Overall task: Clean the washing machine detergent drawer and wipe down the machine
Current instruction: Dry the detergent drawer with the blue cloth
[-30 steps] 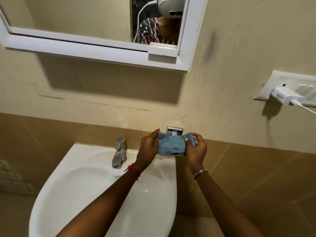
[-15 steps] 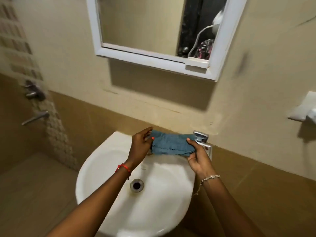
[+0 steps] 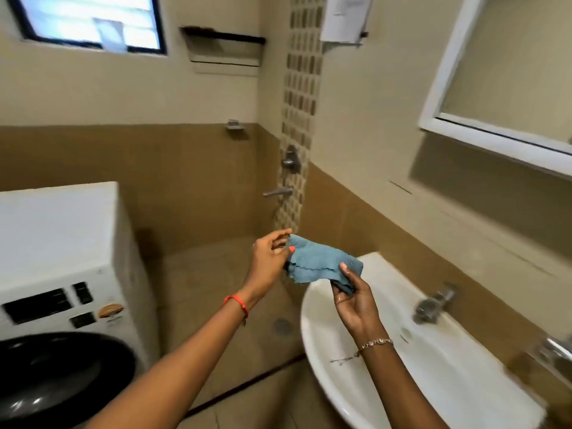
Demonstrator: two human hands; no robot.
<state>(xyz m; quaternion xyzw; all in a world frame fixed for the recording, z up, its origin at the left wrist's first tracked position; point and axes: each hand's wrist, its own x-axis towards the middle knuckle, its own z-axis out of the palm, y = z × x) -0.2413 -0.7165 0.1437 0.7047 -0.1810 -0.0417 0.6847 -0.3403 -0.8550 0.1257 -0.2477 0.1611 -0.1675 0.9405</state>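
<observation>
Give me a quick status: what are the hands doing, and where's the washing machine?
Left hand and right hand both pinch the blue cloth, stretched between them. Washing machine at left, untouched. Nothing seen in the way.

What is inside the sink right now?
Only bare white basin shows inside the sink, with a small slot below the tap. The right forearm covers the middle, so the drain cannot be seen.

Item count. Hands, 2: left hand (image 3: pixel 269 261), right hand (image 3: pixel 356 301). 1 cloth (image 3: pixel 322 264). 1 washing machine (image 3: pixel 62 243) at 8 o'clock. 1 sink (image 3: pixel 448 376) at 4 o'clock. 1 mirror (image 3: pixel 510 72) at 2 o'clock. 1 window (image 3: pixel 89 23) at 11 o'clock.
</observation>
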